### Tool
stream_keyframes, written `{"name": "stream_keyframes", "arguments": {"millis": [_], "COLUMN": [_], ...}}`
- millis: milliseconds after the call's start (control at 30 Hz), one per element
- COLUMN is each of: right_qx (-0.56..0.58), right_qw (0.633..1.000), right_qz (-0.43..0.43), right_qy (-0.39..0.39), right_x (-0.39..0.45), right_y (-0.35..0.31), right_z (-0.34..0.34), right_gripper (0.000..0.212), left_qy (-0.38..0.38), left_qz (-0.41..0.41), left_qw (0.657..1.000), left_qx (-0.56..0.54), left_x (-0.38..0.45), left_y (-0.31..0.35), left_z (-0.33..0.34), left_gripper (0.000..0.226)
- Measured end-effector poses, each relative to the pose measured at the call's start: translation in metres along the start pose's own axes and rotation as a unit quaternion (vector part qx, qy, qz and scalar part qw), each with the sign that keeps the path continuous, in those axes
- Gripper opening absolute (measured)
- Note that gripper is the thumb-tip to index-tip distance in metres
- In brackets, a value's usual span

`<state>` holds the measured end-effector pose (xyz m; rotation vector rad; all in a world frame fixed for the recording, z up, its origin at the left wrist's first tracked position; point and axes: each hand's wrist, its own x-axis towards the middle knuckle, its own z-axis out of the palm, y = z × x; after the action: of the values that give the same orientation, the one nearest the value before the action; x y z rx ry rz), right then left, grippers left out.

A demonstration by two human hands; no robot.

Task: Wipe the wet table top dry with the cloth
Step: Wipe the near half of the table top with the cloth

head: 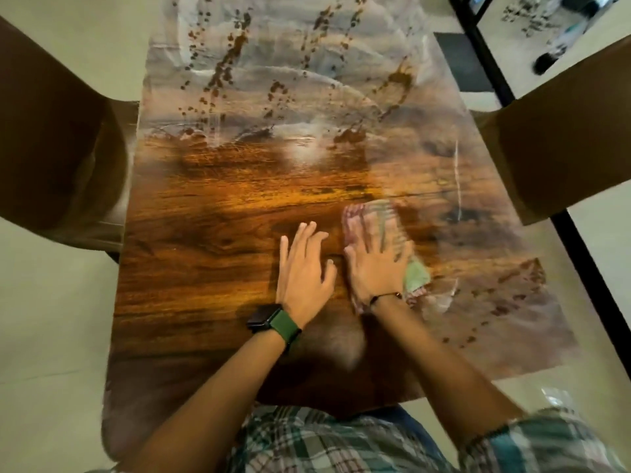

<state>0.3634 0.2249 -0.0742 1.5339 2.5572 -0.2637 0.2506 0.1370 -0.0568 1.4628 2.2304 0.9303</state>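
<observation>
Pressing flat with spread, straight fingers, the right hand [374,264] lies on top of the pale green and pink striped cloth [382,230], pinning it to the glossy brown wood-grain table top [211,233] a little right of the table's middle. The cloth is blurred; its long axis runs roughly near-to-far, with one end showing past the fingertips and a green corner showing at the wrist's right side. The left hand [305,268], with a green-strapped watch [273,324] on its wrist, rests open on bare wood just left of the cloth and holds nothing. From the cloth, a hazy film lies to the right and beads and streaks of water [225,70] lie well beyond it at the far end. The right hand, already on the cloth, is likely the one to push it far and rightward.
</observation>
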Motion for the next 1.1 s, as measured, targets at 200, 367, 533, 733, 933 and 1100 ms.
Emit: {"name": "stream_keyframes", "arguments": {"millis": [200,367,533,733,933,1100], "right_qx": [-0.052,0.005,0.020,0.026,0.002,0.001], "right_qw": [0.974,0.999,0.998,0.972,0.999,0.999], "right_qz": [-0.221,0.046,0.053,-0.232,0.000,-0.031], "right_qy": [0.002,0.023,0.031,-0.038,0.046,0.035], "right_x": [-0.062,-0.042,-0.062,-0.086,-0.070,-0.085], "right_y": [0.053,0.191,0.136,0.074,0.191,0.155], "right_z": [0.011,0.004,0.010,0.015,0.018,0.019], "right_gripper": [0.049,0.057,0.058,0.054,0.054,0.057], "left_qy": [-0.049,-0.107,-0.085,-0.061,-0.077,-0.036], "left_qz": [-0.013,0.035,0.030,0.003,0.022,-0.030], "left_qw": [0.999,0.993,0.995,0.991,0.993,0.967], "left_qx": [-0.003,0.025,0.047,-0.116,-0.084,-0.250], "left_x": [0.000,-0.027,-0.030,-0.029,-0.031,-0.032], "left_y": [0.029,0.051,0.053,0.053,0.052,0.053], "left_z": [0.036,0.068,0.080,0.071,0.075,0.069], "left_gripper": [0.049,0.057,0.063,0.057,0.056,0.055]}}
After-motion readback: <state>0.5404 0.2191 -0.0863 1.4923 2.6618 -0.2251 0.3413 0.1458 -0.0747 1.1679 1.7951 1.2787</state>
